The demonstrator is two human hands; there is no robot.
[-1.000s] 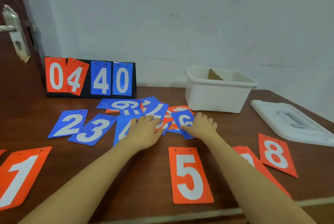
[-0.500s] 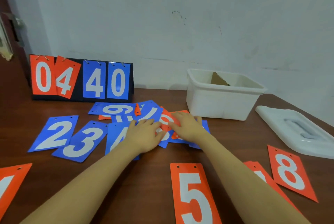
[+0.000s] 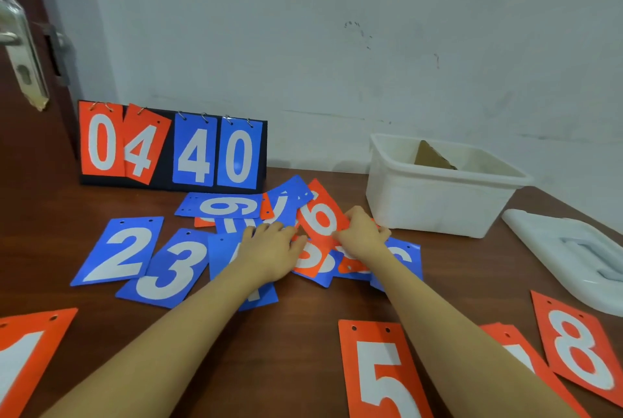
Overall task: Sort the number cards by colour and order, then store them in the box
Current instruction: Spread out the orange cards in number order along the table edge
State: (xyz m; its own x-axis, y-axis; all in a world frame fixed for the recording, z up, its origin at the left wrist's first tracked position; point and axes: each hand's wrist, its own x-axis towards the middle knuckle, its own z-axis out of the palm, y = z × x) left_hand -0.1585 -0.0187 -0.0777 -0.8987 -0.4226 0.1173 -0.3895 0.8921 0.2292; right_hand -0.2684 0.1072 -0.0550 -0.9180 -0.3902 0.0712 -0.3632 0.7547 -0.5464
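Note:
A loose pile of blue and orange number cards lies mid-table. My right hand pinches the edge of an orange 6 card, tilting it up off the pile. My left hand rests flat on the pile, fingers spread over a blue card. Blue 2 and blue 3 lie in a row to the left. Near me lie orange 1, orange 5 and orange 8. The white box stands open behind the pile.
A flip scoreboard showing 04 and 40 stands at the back left by the wall. The box's white lid lies at the right. A door with a metal handle is at the far left. A cardboard piece sits in the box.
My right hand has moved from the blue card onto the orange 6 and lifted its edge. My left hand stays on the pile. The view has shifted closer.

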